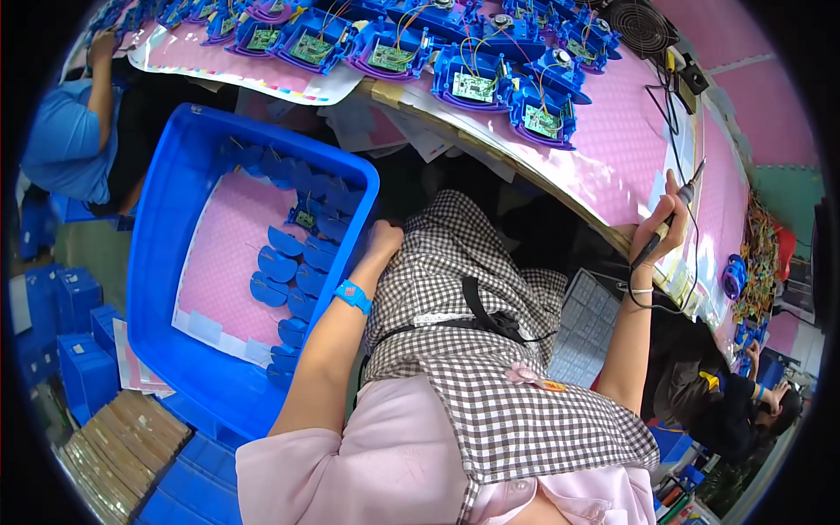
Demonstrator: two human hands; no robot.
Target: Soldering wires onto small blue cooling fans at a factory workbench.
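Note:
My right hand (662,229) is closed around a soldering iron (688,191) at the right edge of the pink-covered table (612,175), its tip pointing up and away. The iron's black cord loops down past my wrist. Low by my lap, my left hand (385,238) is curled closed against my checked apron (451,254), beside the rim of a large blue bin (367,188); whatever its fingers hold, if anything, is hidden. Nearest on the table are blue and purple plastic housings (540,118) with green circuit boards (473,86) and thin coloured wires.
Inside the bin, blue rounded parts (278,264) lie on a pink sheet. A black fan (639,26) stands at the far right, and a heap of coloured wires (759,262) lies further right. Co-workers sit at left (66,131) and right (735,402). Blue boxes (83,354) and stacked cardboard (122,442) fill the lower left.

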